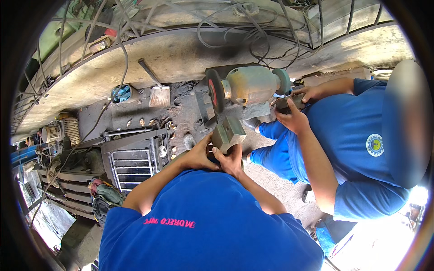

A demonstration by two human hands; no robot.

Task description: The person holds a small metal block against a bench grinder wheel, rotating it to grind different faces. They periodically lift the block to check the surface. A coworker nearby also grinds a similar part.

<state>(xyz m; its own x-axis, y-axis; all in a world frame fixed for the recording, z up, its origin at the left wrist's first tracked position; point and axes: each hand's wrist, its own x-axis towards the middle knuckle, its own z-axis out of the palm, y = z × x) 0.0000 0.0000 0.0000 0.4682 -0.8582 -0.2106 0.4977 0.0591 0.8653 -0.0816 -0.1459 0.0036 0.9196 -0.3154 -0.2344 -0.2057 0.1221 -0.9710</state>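
Observation:
Both of my hands hold a grey metal block point(229, 135) with squared faces and a notch in one side. My left hand point(199, 154) is wrapped round its left and lower side. My right hand point(229, 160) grips it from below on the right, thumb on the near face. Just beyond the block stands a bench grinder point(253, 86) with a green, worn body. Its left wheel point(216, 90), dark with a red centre, is nearest to the block; I cannot tell whether they touch. The grinder's right wheel point(282, 81) is greenish.
On the right, a co-worker in blue point(348, 131) holds another metal block point(289, 104) near the right wheel. A shovel point(159, 92) leans against the low wall point(176, 54), beside a bucket point(124, 95). Metal frames point(131, 165) lie at left; a cable point(122, 77) hangs there.

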